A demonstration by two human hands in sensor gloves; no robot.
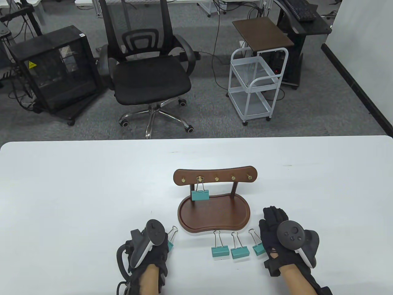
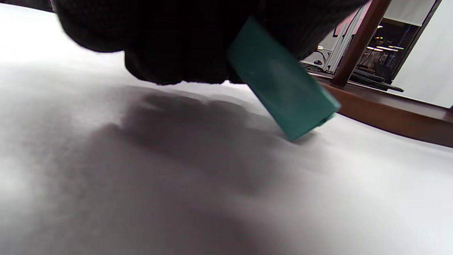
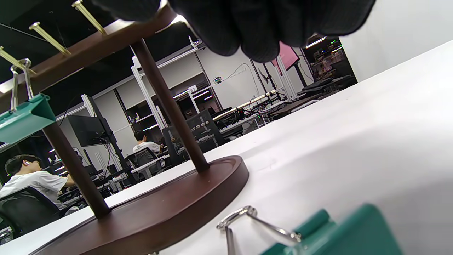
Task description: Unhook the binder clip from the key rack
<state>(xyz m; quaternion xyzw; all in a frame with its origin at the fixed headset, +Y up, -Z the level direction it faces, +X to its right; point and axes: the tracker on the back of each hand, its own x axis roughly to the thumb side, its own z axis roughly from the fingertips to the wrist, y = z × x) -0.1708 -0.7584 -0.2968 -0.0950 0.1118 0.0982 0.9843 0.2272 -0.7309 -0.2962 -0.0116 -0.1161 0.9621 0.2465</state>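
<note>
The wooden key rack (image 1: 215, 177) stands mid-table on its brown tray base (image 1: 214, 216). One teal binder clip (image 1: 200, 194) hangs from the second hook from the left; it also shows in the right wrist view (image 3: 24, 118). My left hand (image 1: 155, 245) holds another teal binder clip (image 1: 170, 245) to the left of the base. In the left wrist view this clip (image 2: 283, 81) is tilted, one corner touching the table. My right hand (image 1: 274, 222) lies flat and empty to the right of the base, beside a loose clip (image 1: 258, 248).
Two more teal clips (image 1: 220, 251) (image 1: 239, 252) lie in front of the tray base. The rack's other hooks (image 1: 233, 177) are bare. An office chair (image 1: 147, 76) and a white cart (image 1: 254, 89) stand beyond the table's far edge.
</note>
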